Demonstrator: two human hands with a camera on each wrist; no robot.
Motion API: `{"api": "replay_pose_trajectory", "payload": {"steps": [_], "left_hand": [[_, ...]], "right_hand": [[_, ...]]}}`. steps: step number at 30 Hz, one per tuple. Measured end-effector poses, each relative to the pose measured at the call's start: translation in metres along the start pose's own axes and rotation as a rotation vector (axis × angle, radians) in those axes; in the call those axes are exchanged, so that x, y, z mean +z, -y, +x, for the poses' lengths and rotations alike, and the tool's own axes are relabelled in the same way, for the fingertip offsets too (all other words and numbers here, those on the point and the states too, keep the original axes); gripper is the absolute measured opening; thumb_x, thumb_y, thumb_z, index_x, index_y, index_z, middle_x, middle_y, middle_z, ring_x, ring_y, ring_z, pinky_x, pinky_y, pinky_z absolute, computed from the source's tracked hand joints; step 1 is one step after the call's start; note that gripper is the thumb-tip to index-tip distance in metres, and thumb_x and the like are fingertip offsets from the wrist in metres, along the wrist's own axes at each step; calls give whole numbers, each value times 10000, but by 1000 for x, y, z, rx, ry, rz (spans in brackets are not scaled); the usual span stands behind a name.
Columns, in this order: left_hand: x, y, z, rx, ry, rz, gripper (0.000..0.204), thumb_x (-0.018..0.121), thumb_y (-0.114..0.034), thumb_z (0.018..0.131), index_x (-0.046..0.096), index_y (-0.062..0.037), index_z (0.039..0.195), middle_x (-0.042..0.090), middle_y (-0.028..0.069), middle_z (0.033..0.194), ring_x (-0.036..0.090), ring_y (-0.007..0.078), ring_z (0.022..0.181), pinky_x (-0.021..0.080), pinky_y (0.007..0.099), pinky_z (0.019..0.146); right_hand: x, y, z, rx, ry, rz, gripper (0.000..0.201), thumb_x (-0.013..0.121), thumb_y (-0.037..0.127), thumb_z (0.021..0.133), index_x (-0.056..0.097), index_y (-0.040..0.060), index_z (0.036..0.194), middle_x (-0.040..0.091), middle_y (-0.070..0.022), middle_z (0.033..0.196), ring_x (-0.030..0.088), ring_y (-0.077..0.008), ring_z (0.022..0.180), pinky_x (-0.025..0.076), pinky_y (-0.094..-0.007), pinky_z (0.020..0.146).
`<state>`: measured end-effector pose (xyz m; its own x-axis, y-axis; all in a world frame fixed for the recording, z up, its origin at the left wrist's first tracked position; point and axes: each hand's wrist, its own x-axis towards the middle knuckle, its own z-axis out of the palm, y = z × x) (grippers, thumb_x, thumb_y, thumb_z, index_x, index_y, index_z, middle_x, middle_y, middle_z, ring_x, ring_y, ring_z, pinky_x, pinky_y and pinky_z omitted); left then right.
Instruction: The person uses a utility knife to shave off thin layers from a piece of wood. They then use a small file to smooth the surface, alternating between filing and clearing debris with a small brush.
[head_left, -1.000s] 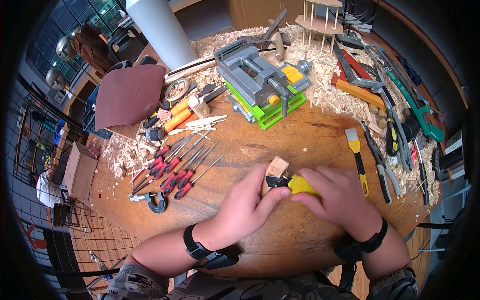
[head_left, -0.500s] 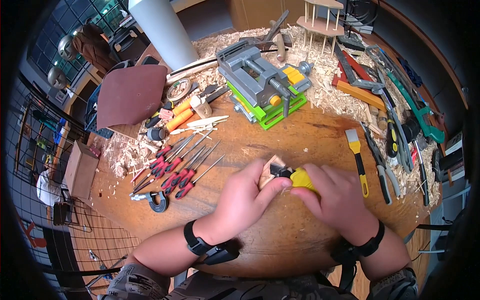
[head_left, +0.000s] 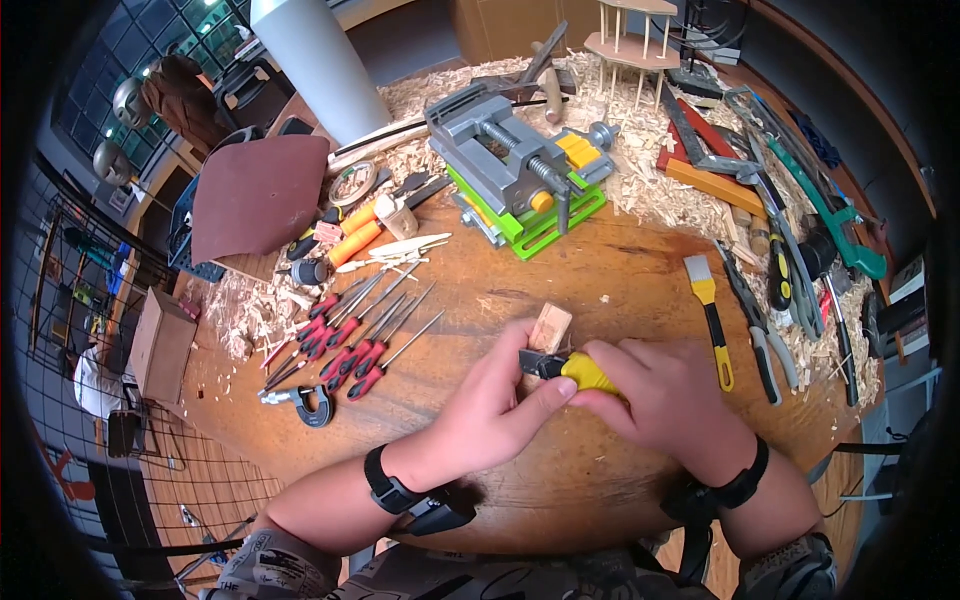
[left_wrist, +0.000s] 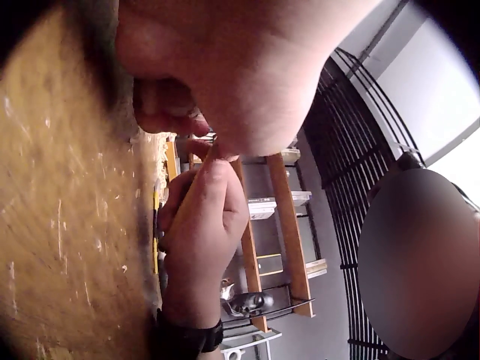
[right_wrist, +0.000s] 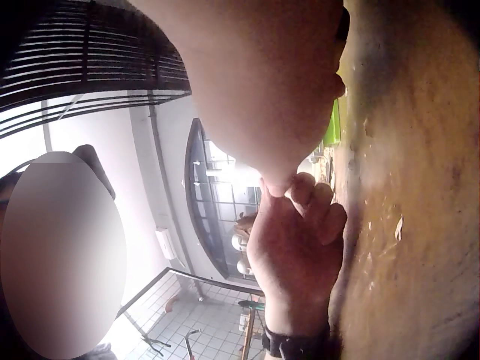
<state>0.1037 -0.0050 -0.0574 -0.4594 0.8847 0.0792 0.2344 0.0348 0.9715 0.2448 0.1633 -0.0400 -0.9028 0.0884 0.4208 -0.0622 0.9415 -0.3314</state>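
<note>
In the head view the left hand (head_left: 490,413) grips a small wooden block (head_left: 550,328) whose pale top end sticks up past the fingers. The right hand (head_left: 668,398) holds a yellow-handled cutter (head_left: 590,373); its dark front end lies across the block, and the left thumb touches it near the yellow part. Both hands meet just above the table. In the left wrist view the right hand (left_wrist: 206,232) shows beyond the left hand, and in the right wrist view the left hand (right_wrist: 296,247) appears. Both wrist views hide the block.
A grey and green vise (head_left: 515,160) stands behind the hands. Red-handled files (head_left: 345,340) and a micrometer (head_left: 312,405) lie to the left. On the right are a yellow-handled brush (head_left: 710,310), pliers (head_left: 768,350) and a green saw (head_left: 850,235). Wood shavings (head_left: 640,160) cover the back.
The block stands more upright, with more of its top end showing than half a second ago. The cutter's dark end has moved slightly left and down along with the hands.
</note>
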Motion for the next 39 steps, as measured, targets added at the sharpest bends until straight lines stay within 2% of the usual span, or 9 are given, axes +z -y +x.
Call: {"api": "replay_pose_trajectory", "payload": {"steps": [2,4,10,16,29,32,34,38,39], "left_hand": [[0,4,0,-26,11,-29,370,664,-198,981,493,-22,1258,588,42,928,542,105,827,467,269,761],[2,10,2,35,21,-105,360,653,-187,991,485,-18,1259,585,34,964,536,88,873,460,258,786],[3,0,1,-57,-2,-307,341,652,-204,999,500,-9,1233,578,18,1049,513,71,954,452,256,827],[-2,10,1,-3,2,-90,335,683,-207,978,528,-13,1203,600,38,978,534,86,908,463,266,810],[1,3,6,-18,-85,-68,283,727,-217,946,606,-10,1097,661,46,896,566,82,827,487,276,761],[3,4,7,-36,-98,-61,255,733,-212,942,632,-10,1061,665,28,880,563,69,815,485,265,744],[5,-4,10,-58,-133,-169,233,733,-204,942,651,-12,1045,662,3,871,545,56,798,475,252,724],[3,3,11,-91,-123,-96,220,727,-195,948,662,-11,1050,662,-14,894,535,43,799,469,240,720],[5,3,12,-90,-143,-158,194,711,-189,959,655,-19,1034,639,-24,869,518,38,777,457,232,697]], "right_hand": [[1,1,0,18,-14,5,419,741,393,859,640,62,1095,644,-73,770,672,-253,664,521,-374,566],[2,-1,0,72,-106,64,412,733,408,860,644,72,1082,656,-71,784,670,-255,657,528,-380,583],[-2,-7,0,-16,-19,13,411,727,413,865,645,74,1083,665,-75,801,673,-256,657,525,-377,577],[-1,-3,1,-10,-48,7,404,719,420,873,648,82,1083,641,-62,769,660,-245,624,511,-366,544],[-1,3,2,-15,-73,-94,421,717,410,876,641,58,1094,608,-45,748,653,-218,630,501,-348,539],[-1,5,1,3,-71,-99,423,719,404,875,638,49,1092,609,-49,751,650,-222,628,501,-348,538],[-1,6,2,22,-82,-108,426,720,403,879,637,45,1096,612,-52,752,644,-226,621,503,-349,541],[5,6,0,50,-114,-101,425,711,404,895,636,42,1105,608,-67,747,636,-241,611,506,-359,545],[5,6,0,106,-136,-57,423,714,392,897,634,37,1112,625,-86,766,645,-262,629,511,-374,555]]}}
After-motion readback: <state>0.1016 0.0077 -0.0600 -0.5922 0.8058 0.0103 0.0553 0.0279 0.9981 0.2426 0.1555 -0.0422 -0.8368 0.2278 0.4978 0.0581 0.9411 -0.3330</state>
